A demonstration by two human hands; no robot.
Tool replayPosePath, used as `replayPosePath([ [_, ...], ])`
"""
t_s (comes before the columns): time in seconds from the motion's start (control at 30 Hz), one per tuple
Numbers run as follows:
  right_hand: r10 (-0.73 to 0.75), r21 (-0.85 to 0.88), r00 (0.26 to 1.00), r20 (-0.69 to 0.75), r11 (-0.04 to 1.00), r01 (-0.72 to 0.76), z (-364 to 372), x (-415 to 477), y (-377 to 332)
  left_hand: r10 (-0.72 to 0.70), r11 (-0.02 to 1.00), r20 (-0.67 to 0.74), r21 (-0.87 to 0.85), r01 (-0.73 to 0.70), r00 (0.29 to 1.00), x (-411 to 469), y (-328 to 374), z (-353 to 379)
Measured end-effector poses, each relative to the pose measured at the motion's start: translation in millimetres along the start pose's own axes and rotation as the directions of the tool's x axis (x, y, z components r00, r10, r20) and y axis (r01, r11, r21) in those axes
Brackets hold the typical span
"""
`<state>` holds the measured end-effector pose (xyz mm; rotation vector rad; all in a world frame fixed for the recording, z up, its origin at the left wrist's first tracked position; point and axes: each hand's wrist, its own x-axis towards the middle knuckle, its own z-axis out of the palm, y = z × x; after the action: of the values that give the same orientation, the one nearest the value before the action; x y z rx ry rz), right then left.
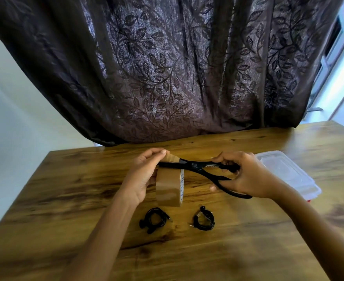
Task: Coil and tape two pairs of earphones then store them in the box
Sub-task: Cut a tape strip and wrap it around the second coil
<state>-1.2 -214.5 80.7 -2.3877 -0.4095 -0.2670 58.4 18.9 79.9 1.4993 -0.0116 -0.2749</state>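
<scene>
The left hand (144, 175) grips the brown roll (168, 189) of tape, which stands on its edge. Its fingertips pinch the loose tape end (172, 158) just above the roll. The right hand (246, 175), right of the roll, has its fingers curled through the handles of the black scissors (199, 169). The blades reach the tape end. On the table (65, 199), nearer than the roll, lie the left earphones (155, 220) and right earphones (204, 220), both coiled. The clear box (288, 173) sits well right of the roll, lid on.

On the wooden tabletop (65, 199), left black coiled earphones (156, 220) lie beside right black coiled earphones (204, 220); brown tape roll (168, 189) just behind them; clear plastic box (284, 173) farther right and behind
</scene>
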Motion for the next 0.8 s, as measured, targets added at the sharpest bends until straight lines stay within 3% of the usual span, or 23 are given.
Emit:
replayPosePath([
  [0.43,0.038,-0.031,0.996,-0.087,0.999,-0.041,3,-2,4,0.017,1.000,0.006,0.002,-0.017,1.000,2,-2,-3],
  [0.63,-0.020,-0.180,0.999,-0.047,0.984,0.011,4,-7,5,0.024,1.000,-0.054,0.014,-0.024,0.998,3,-10,0],
  [0.8,-0.049,-0.074,0.999,0.001,0.996,0.049,5,-16,10,0.022,1.000,-0.118,-0.011,-0.023,0.993,6,-12,-6],
])
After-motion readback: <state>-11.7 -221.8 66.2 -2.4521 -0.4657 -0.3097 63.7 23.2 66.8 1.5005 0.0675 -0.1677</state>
